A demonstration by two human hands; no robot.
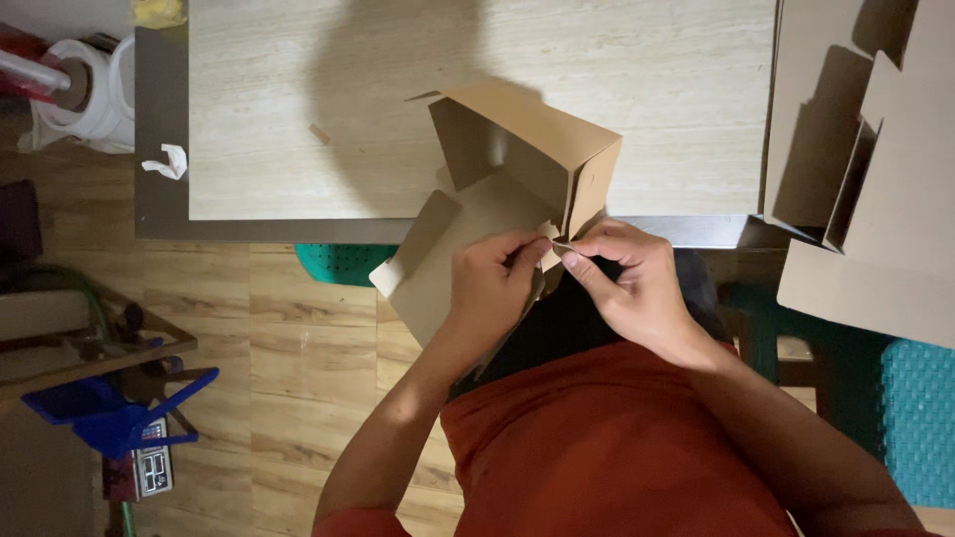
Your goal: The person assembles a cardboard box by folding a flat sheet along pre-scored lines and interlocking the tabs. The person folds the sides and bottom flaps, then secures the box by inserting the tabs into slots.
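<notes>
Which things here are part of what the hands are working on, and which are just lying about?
In hand:
- left hand and right hand, both pinching the brown cardboard box, half folded
- stack of flat cardboard blanks

Lying about:
- crumpled paper scrap
- tape rolls
- blue tool

1. Cardboard box (517, 169): plain brown, unprinted, greyer on the shaded inside.
2. Desk (298, 119): pale beige wood grain, fine horizontal streaks, dark grey edge band.
3. Floor (288, 338): warm tan wood planks.
4. Shirt (607, 447): solid rust red.
5. Flat cardboard stack (875, 159): same brown.
6. Stool (343, 261): teal green, perforated.
7. Mat (920, 418): turquoise, dotted texture.
8. Clamp tool (119, 413): bright blue.
9. Tape roll (95, 94): white.
</notes>
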